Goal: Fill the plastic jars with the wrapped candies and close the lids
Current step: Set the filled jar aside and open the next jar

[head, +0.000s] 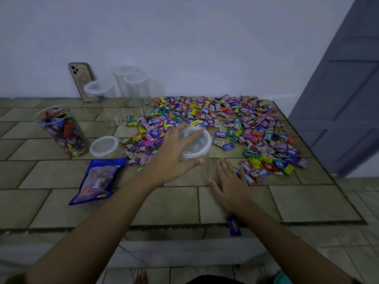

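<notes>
1. Nearest, a single purple candy [232, 225] in a glossy wrapper lies at the edge of the stone-patterned mat [307, 201], beside the right forearm and apart from the rest.
2. The right hand [229, 187] lies flat on the mat with its fingers spread and straight, just beside the jar's base, likely to steady it.
3. The left hand [174, 154] has its grip curled round the lid [196, 144] of a clear plastic jar [203, 171]. The jar stands upright mid-mat at the pile's near edge. A hold from above suits twisting or lifting the lid. The jar looks empty, though blur makes that uncertain.
4. To the left lies a crinkled blue candy bag [98, 179], flat and slack.
5. Beyond it a loose lid [104, 146], round and translucent, rests beside a filled jar [61, 132] that has no cover yet, presumably waiting for it.
6. The wrapped candies [225, 128] spread widely in many colours, small shiny rectangles within easy reach.
7. Farther back, empty jars [137, 89] stand grouped by the wall.
8. A phone [81, 78] leans on the wall behind them.
</notes>
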